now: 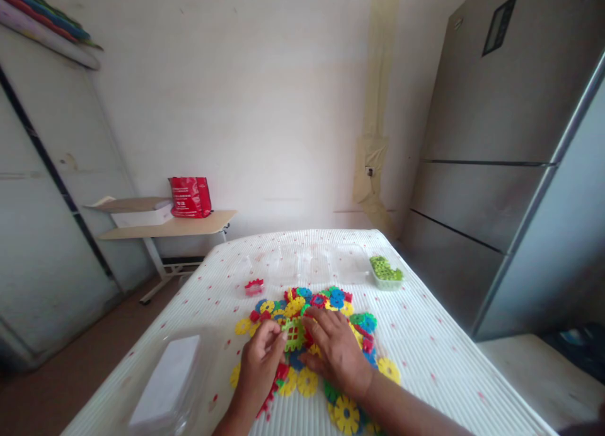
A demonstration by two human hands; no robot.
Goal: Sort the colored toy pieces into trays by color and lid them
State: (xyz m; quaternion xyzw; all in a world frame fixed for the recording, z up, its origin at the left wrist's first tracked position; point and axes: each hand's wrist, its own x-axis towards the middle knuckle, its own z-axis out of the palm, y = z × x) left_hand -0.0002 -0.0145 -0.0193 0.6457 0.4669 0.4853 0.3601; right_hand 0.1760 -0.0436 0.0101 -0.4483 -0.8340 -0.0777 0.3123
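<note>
In the middle of the table lies a spread pile of flat plastic building pieces, yellow, blue, red and green, many shaped like notched flower discs (347, 414). My left hand (259, 359) pinches a light green square building piece (293, 334) with a window grid and toothed edges, between thumb and forefinger. Over the pile, beside the green piece, my right hand (336, 346) lies palm down with its fingers stretched out. Its fingertips touch or nearly touch the pieces; its palm side is hidden.
A clear tub of green pieces (386, 272) stands at the table's right. Beyond the pile sit a red piece (254, 287) and clear plastic trays (312, 263). A clear case with a white block (166, 382) lies front left. A red bag (190, 197) stands on a side table.
</note>
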